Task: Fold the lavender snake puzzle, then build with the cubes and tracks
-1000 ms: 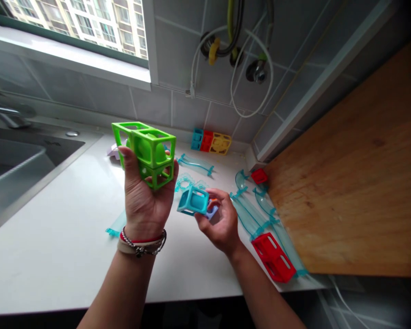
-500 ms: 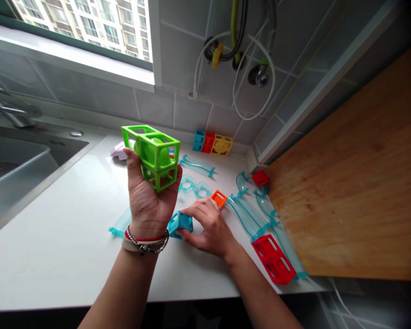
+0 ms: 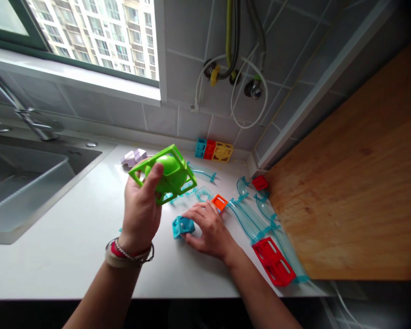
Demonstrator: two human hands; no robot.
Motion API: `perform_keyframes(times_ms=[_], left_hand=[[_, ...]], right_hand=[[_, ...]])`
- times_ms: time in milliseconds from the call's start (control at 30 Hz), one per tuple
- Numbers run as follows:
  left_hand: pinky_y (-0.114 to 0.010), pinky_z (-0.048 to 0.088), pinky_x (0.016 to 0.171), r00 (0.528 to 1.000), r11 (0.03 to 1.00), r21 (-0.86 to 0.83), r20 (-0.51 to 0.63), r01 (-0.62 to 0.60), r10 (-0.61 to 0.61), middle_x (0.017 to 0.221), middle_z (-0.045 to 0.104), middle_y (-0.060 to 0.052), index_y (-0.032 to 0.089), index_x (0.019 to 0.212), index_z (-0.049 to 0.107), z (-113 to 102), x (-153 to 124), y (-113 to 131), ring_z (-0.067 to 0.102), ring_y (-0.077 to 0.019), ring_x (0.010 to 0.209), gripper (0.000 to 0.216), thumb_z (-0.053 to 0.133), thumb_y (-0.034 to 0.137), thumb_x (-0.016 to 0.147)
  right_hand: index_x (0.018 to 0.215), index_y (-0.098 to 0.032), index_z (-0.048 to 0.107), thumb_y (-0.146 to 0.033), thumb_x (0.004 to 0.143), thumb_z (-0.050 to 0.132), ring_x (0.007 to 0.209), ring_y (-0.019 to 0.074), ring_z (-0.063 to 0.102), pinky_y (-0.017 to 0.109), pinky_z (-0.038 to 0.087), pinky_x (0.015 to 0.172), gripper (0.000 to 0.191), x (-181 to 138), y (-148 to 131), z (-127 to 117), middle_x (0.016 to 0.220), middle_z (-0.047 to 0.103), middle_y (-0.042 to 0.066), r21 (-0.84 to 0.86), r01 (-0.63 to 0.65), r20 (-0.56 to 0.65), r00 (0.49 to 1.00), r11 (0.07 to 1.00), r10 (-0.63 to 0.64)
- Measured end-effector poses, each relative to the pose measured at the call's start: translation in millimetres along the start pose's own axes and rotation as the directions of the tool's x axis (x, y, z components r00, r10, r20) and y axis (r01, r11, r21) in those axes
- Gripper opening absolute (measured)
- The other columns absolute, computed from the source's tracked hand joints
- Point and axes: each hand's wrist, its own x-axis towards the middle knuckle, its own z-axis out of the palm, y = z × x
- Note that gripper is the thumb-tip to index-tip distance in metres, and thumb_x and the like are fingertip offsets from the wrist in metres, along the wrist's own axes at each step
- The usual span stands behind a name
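My left hand (image 3: 142, 212) is closed around a green marble-run block (image 3: 171, 171), raised above the counter and tilted, its open frame and rounded inner part showing. The thumb presses on its near face. Down on the counter, my right hand (image 3: 208, 228) has its thumb and fingers around a small blue block (image 3: 183, 226). Just beyond the right knuckles lies an orange square block (image 3: 219, 202). Clear blue flower-shaped pieces (image 3: 203, 194) lie behind the hands, and a clear curved track (image 3: 202, 172) is farther back.
Blue, red and yellow blocks (image 3: 214, 150) stand against the tiled wall. Clear blue track pieces (image 3: 248, 219) and a red block (image 3: 274, 261) lie to the right, beside a wooden board (image 3: 349, 183). A sink (image 3: 37, 183) is at left; a pale purple piece (image 3: 134, 157) sits near it.
My left hand has turned the green block, so another face shows, and the wrist has shifted left. The right hand stays at the blue block. The view has shifted slightly.
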Motion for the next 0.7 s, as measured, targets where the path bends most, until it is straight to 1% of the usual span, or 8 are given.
perform_keyframes(times_ms=[100, 200, 267, 333, 467, 567, 633, 700], left_hand=[[-0.023, 0.062, 0.08, 0.987, 0.942, 0.308, -0.048, -0.132, 0.154, 0.105, 0.072, 0.001, 0.024, 0.118, 0.061, -40.7, -14.5, 24.1, 0.075, -0.016, 0.09, 0.055, 0.093, 0.025, 0.072], [-0.031, 0.065, 0.078, 0.974, 0.812, 0.565, -0.06, -0.146, 0.217, 0.107, 0.072, 0.004, 0.031, 0.126, 0.058, -89.3, -23.7, 56.5, 0.076, -0.0222, 0.091, 0.067, 0.094, 0.023, 0.07], [-0.036, 0.067, 0.08, 0.965, 0.751, 0.645, -0.076, -0.144, 0.25, 0.108, 0.072, 0.006, 0.035, 0.128, 0.057, -118.4, -24.7, 74.2, 0.076, -0.0242, 0.096, 0.069, 0.094, 0.024, 0.071], [-0.033, 0.065, 0.084, 0.961, 0.727, 0.673, -0.089, -0.135, 0.261, 0.111, 0.07, 0.006, 0.035, 0.131, 0.056, -143.5, -21.8, 82.5, 0.075, -0.0219, 0.099, 0.07, 0.093, 0.025, 0.073], [-0.034, 0.063, 0.088, 0.947, 0.693, 0.718, -0.176, -0.062, 0.267, 0.112, 0.069, -0.003, 0.022, 0.135, 0.054, -182.4, -9.9, 71.1, 0.073, -0.02, 0.097, 0.08, 0.096, 0.032, 0.067], [-0.041, 0.061, 0.095, 0.952, 0.652, 0.758, -0.18, -0.026, 0.247, 0.121, 0.066, -0.008, 0.023, 0.137, 0.051, -201.0, -4.4, 53.5, 0.072, -0.0238, 0.106, 0.085, 0.095, 0.039, 0.066], [-0.046, 0.058, 0.1, 0.957, 0.628, 0.778, -0.174, -0.011, 0.233, 0.126, 0.064, -0.011, 0.023, 0.139, 0.047, -207.3, -5.0, 45.3, 0.07, -0.0279, 0.114, 0.091, 0.096, 0.042, 0.064], [-0.051, 0.055, 0.104, 0.964, 0.612, 0.791, -0.16, -0.002, 0.21, 0.135, 0.06, -0.016, 0.024, 0.145, 0.04, -207.2, -9.9, 42.4, 0.067, -0.0325, 0.122, 0.099, 0.095, 0.043, 0.065]], right_hand=[[0.122, -0.027, 0.066, -0.027, 0.079, 0.078, 0.121, 0.0327, 0.057, 0.059, 0.036, 0.115, 0.044, -0.1, -0.1, 0.8, 0.119, 0.072, 0.008, -0.001, 0.002, -0.005, 1.0, 1.0, -0.002], [0.122, -0.026, 0.067, -0.026, 0.079, 0.079, 0.12, 0.0331, 0.057, 0.059, 0.038, 0.113, 0.045, -1.0, 0.8, 1.7, 0.119, 0.072, 0.008, 0.004, 0.011, -0.013, 1.0, 1.0, -0.011], [0.122, -0.026, 0.067, -0.027, 0.079, 0.08, 0.118, 0.0332, 0.058, 0.059, 0.039, 0.112, 0.045, -2.1, 1.6, 2.6, 0.118, 0.072, 0.009, 0.011, 0.019, -0.016, 1.0, 1.0, -0.019], [0.121, -0.025, 0.068, -0.027, 0.08, 0.08, 0.117, 0.0328, 0.059, 0.058, 0.04, 0.111, 0.043, -3.0, 2.1, 3.5, 0.118, 0.071, 0.009, 0.017, 0.025, -0.017, 1.0, 1.0, -0.024], [0.118, -0.024, 0.069, -0.026, 0.079, 0.081, 0.117, 0.0319, 0.06, 0.061, 0.036, 0.114, 0.041, -3.9, 2.3, 4.6, 0.115, 0.072, 0.009, 0.014, 0.036, -0.024, 0.999, 0.999, -0.036], [0.118, -0.023, 0.069, -0.034, 0.078, 0.085, 0.118, 0.0327, 0.061, 0.063, 0.032, 0.117, 0.045, -3.4, 2.1, 3.1, 0.116, 0.072, 0.009, 0.057, 0.076, -0.053, 0.996, 0.995, -0.073], [0.118, -0.022, 0.069, -0.039, 0.084, 0.08, 0.116, 0.0314, 0.062, 0.059, 0.038, 0.114, 0.04, -2.4, 2.6, 0.4, 0.117, 0.072, 0.01, 0.146, 0.1, -0.127, 0.988, 0.984, -0.082], [0.11, -0.022, 0.071, -0.039, 0.093, 0.069, 0.109, 0.0279, 0.065, 0.049, 0.049, 0.104, 0.025, -0.9, 4.7, -2.9, 0.111, 0.073, 0.009, 0.259, 0.06, -0.276, 0.961, 0.964, 0.014]])
